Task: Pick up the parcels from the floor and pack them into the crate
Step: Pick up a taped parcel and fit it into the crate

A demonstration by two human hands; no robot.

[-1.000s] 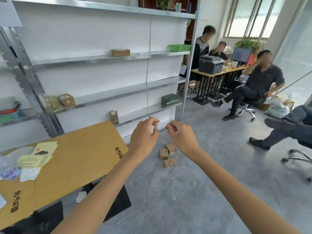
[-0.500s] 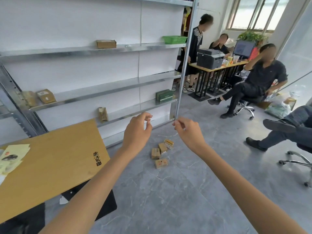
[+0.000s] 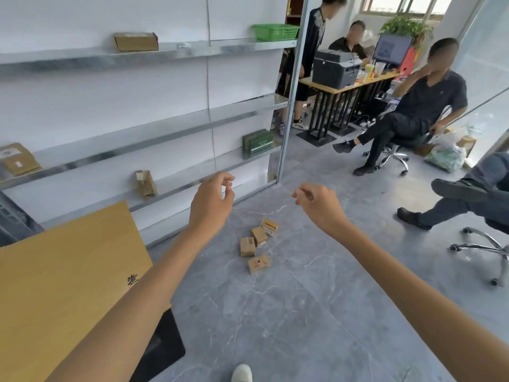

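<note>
Both hands (image 3: 212, 205) empty above 4 parcels (image 3: 257, 245).

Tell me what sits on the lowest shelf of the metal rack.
On the lowest shelf stand a small brown parcel, upright, and a green box further right. The left end of the shelf is hidden behind the big cardboard sheet.

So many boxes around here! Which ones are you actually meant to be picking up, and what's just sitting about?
For the job: the four small parcels on the floor; left hand and right hand, both empty. No crate in view.

Just lying about: shelf box, green basket, green box, printer, big cardboard sheet.
</note>
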